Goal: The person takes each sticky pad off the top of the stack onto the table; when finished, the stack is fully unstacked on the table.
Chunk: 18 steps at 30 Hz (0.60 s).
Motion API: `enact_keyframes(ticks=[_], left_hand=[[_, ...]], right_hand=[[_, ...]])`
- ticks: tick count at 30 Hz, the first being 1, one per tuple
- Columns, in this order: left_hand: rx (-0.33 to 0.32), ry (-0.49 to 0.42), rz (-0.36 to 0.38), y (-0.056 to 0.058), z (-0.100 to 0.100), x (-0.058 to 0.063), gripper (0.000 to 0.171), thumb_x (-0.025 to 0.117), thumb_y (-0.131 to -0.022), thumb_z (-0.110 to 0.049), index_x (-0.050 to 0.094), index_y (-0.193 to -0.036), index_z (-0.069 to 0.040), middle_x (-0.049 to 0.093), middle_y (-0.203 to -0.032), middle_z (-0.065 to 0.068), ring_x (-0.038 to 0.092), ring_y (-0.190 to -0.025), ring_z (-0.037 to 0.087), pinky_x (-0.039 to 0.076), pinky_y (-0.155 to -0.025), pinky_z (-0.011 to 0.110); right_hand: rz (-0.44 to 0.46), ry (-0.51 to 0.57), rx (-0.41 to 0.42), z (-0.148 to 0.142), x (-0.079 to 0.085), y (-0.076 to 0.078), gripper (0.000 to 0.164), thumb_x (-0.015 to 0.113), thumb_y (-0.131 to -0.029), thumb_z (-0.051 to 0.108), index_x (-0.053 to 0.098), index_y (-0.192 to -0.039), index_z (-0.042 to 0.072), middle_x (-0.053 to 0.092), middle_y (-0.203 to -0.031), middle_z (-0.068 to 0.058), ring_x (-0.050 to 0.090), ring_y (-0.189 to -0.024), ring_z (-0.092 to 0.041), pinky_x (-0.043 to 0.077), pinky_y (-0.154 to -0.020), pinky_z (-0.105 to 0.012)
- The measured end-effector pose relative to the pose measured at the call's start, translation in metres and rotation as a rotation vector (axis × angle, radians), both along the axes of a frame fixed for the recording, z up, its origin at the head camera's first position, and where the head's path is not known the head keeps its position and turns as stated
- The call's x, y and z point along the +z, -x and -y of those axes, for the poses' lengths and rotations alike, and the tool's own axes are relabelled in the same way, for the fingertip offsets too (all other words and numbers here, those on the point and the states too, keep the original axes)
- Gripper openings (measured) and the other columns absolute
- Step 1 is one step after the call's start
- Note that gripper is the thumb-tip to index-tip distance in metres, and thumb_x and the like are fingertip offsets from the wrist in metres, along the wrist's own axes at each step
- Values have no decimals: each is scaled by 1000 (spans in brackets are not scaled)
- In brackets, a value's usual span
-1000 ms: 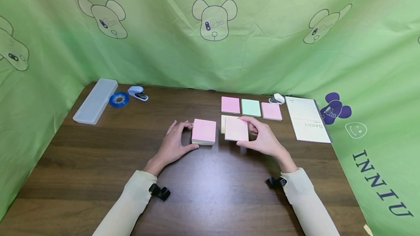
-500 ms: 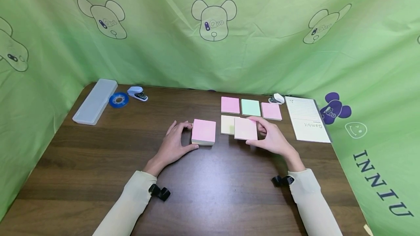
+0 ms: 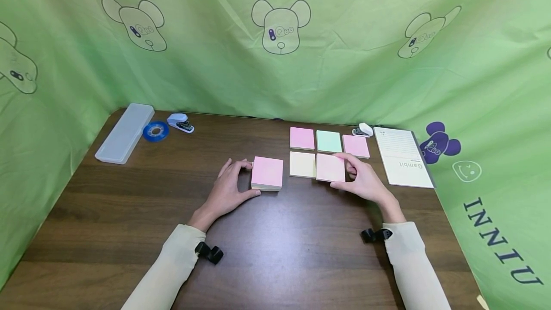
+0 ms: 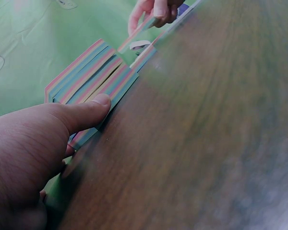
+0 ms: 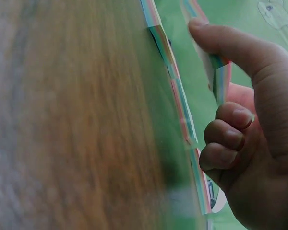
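Note:
My left hand [image 3: 225,193] holds a stack of sticky note pads [image 3: 267,172], pink on top, between thumb and fingers. In the left wrist view the thumb lies against the striped edges of the stack [image 4: 93,76]. To the right, my right hand [image 3: 361,181] pinches one pink-topped sticky note pad [image 3: 330,167] by its right side, thumb at the near edge. In the right wrist view this pad [image 5: 222,81] is tilted, above the row of other pads. A pale yellow pad [image 3: 302,164] lies just left of it. Behind are a pink pad [image 3: 302,138], a mint pad [image 3: 329,141] and another pink pad [image 3: 356,146].
At the back right, a white stapler [image 3: 363,129] stands beside a lined notepad [image 3: 402,157]. A translucent case [image 3: 126,133], a blue tape roll [image 3: 156,131] and a pale blue stapler [image 3: 181,122] lie at the back left. A green curtain [image 3: 215,71] hangs behind the table.
The right hand has carried its pad rightward, from overlapping the yellow pad to beside it, so the yellow pad now shows whole. The left hand and stack have stayed put.

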<state>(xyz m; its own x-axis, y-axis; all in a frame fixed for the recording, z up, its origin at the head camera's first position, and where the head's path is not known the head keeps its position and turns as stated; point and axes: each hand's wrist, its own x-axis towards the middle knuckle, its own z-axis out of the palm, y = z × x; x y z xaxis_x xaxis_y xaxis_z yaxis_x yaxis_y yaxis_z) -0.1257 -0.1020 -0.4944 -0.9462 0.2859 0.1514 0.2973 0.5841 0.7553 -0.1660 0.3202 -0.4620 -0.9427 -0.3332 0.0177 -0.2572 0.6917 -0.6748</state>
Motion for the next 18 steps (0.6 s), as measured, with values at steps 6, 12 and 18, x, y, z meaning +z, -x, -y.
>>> enact_keyframes(ticks=[6, 12, 18], left_hand=[[2, 2, -4, -1, 0, 0, 70, 101, -84, -23, 57, -135, -2, 62, -156, 20, 53, -154, 35, 13, -141, 52], [0, 4, -4, -1, -1, 0, 71, 101, -84, -23, 58, -135, -2, 62, -156, 20, 53, -154, 35, 13, -141, 51], [1, 3, -10, 0, -1, 0, 70, 101, -83, -22, 58, -135, -1, 64, -153, 20, 53, -154, 34, 13, -141, 51]], right_hand=[[10, -16, -18, -8, -10, 3, 79, 100, -85, 27, 61, -151, 9, 39, -86, 0, 39, -79, -13, 38, -72, -22], [14, -39, -25, -11, -13, 3, 81, 99, -85, 28, 60, -153, 10, 55, -95, -10, 49, -88, -16, 45, -78, -19], [5, -124, -21, -10, -11, 4, 84, 97, -86, 30, 57, -157, 8, 72, -126, -24, 67, -108, -29, 57, -97, -45]])
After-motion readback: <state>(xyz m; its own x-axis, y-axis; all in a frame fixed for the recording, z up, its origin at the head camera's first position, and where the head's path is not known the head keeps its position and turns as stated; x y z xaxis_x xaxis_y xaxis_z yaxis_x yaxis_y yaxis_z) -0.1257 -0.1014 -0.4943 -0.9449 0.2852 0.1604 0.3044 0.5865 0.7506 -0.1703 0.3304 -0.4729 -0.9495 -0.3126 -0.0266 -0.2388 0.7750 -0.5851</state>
